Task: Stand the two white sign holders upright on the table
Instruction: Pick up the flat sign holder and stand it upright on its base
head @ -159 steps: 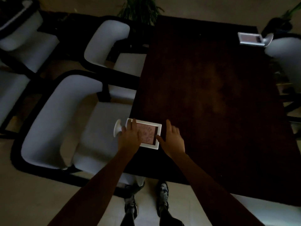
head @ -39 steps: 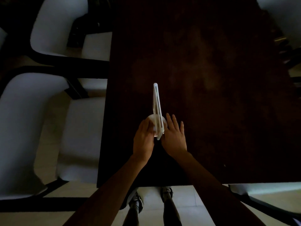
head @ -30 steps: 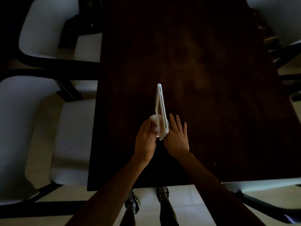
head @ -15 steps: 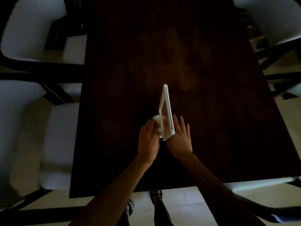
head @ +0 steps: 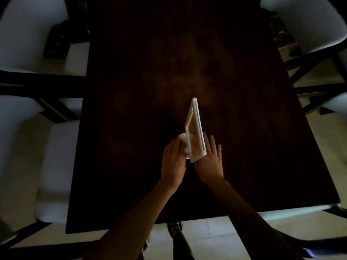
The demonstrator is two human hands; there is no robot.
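Note:
One white sign holder [head: 195, 128] stands upright on its round base on the dark wooden table [head: 244, 128], seen almost edge-on from above. My left hand [head: 173, 163] rests on the left of the base, its fingers curled against it. My right hand [head: 210, 163] lies against the right side of the holder with the fingers spread flat. The second sign holder is out of view.
White padded chairs with black frames stand around the table: two on the left [head: 24, 34], one at the far right [head: 308, 21] and one at the near right [head: 300, 216]. Pale tiled floor and my shoes [head: 175, 227] show beyond the near table edge.
Five seconds ago the sign holder lay flat at the table's left edge; it now stands upright nearer the middle. Over the last second my hands stayed at its base while the view shifted right.

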